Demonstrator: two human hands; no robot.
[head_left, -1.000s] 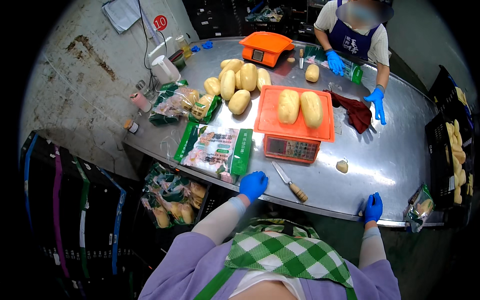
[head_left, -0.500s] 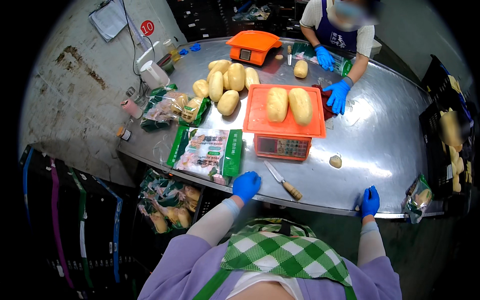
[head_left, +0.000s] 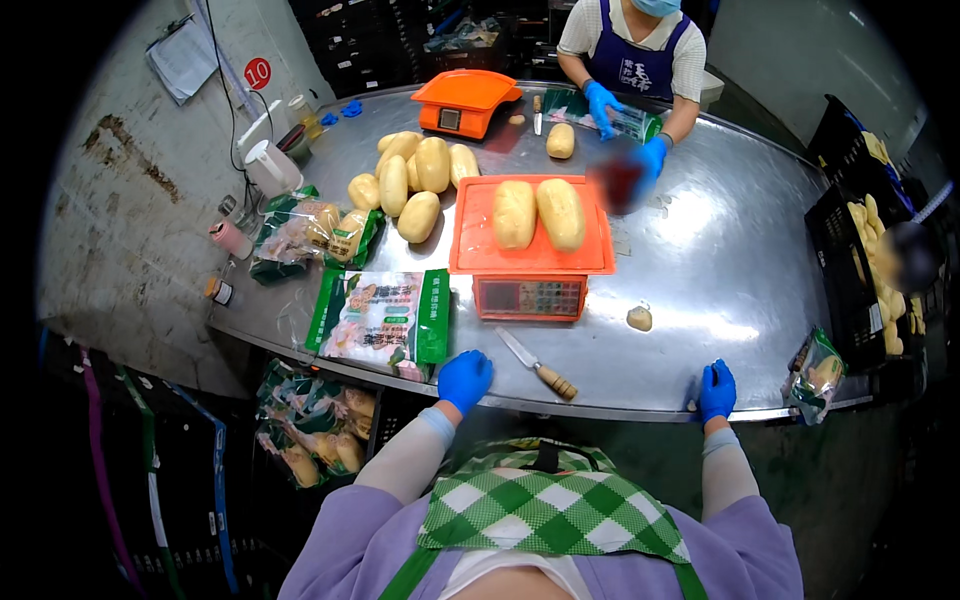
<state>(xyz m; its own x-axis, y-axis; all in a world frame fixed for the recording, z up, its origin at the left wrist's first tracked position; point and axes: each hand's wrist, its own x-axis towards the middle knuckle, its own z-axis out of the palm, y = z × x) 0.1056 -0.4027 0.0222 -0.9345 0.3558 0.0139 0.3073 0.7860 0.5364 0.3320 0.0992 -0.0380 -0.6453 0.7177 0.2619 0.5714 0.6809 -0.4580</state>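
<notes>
My left hand, in a blue glove, rests curled in a fist at the table's near edge, holding nothing visible. It lies beside a flat green-and-white printed bag and left of a knife with a wooden handle. My right hand, also gloved, is curled closed on the edge further right, apparently with nothing in it. Ahead stands an orange scale bearing two pale oblong roots, which look like lotus root segments. A small pale offcut lies right of the scale.
More roots are heaped at left, beside a filled bag. A second orange scale stands behind. Across the table a co-worker's gloved hand holds a motion-blurred dark red cloth. Black crates stand at right.
My view has shifted, so the table's things sit further left in it. The co-worker's dark red cloth has moved from the table beside the scale. My hands stay at the edge.
</notes>
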